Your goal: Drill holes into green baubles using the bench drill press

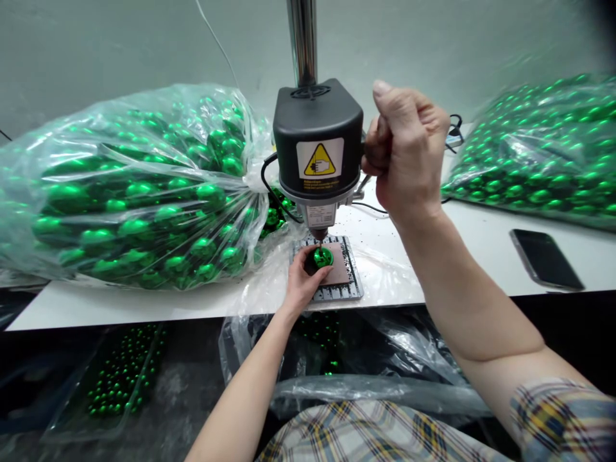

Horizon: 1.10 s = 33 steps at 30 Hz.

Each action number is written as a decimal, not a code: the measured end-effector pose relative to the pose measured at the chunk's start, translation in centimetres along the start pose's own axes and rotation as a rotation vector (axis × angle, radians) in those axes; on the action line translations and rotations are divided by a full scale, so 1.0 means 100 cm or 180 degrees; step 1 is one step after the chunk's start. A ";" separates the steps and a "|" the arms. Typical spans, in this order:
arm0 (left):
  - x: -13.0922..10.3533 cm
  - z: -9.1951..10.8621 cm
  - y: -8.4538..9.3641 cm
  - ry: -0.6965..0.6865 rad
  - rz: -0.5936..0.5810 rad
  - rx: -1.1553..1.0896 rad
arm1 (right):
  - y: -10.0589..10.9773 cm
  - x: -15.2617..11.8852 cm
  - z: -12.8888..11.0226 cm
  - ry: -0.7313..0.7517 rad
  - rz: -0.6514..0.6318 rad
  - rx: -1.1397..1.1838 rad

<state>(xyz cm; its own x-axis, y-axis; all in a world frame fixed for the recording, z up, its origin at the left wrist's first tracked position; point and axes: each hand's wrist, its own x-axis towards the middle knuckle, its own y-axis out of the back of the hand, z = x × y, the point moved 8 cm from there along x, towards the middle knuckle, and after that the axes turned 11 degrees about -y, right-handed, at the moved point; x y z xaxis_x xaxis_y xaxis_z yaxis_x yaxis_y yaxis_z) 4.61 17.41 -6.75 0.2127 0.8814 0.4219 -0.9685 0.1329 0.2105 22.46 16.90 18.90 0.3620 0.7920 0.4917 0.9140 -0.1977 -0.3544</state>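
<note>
L hand (305, 279) grip clamped on green ball (323, 257) under drill (318, 141), R hand (409, 144) grip closed, prob. on lever.

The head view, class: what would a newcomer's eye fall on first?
Probably the black drilling machine at centre, with its yellow warning triangle, the right hand clenched beside it. Below, the left hand steadies one shiny green ball under the bit. A clear bag of green balls bulges at left, another at right.

Green ball (323, 257); plaid sleeve (561, 414)
</note>
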 end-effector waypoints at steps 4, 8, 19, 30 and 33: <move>-0.001 -0.003 0.001 -0.0005 0.0017 0.0122 | 0.004 -0.016 -0.007 0.0358 0.0014 0.0203; 0.000 0.002 0.001 -0.0045 0.0011 0.0093 | 0.009 -0.037 -0.010 0.0582 0.0109 0.0099; -0.001 0.002 0.001 -0.0071 -0.0036 0.0073 | 0.029 -0.084 0.011 0.1400 0.0152 -0.0219; -0.002 0.000 0.001 -0.0029 -0.0022 0.0050 | 0.029 -0.099 0.014 0.2017 -0.0497 -0.0419; -0.001 -0.001 0.001 0.0024 0.0012 -0.0002 | 0.027 -0.101 0.015 0.2103 -0.0612 -0.0425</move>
<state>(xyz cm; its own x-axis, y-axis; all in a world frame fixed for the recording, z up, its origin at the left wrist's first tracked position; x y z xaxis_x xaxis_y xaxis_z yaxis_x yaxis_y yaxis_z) 4.48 17.33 -6.84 0.2080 0.8853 0.4160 -0.9694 0.1299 0.2083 21.05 9.21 11.80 0.1887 0.3114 0.9314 0.9724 -0.1920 -0.1328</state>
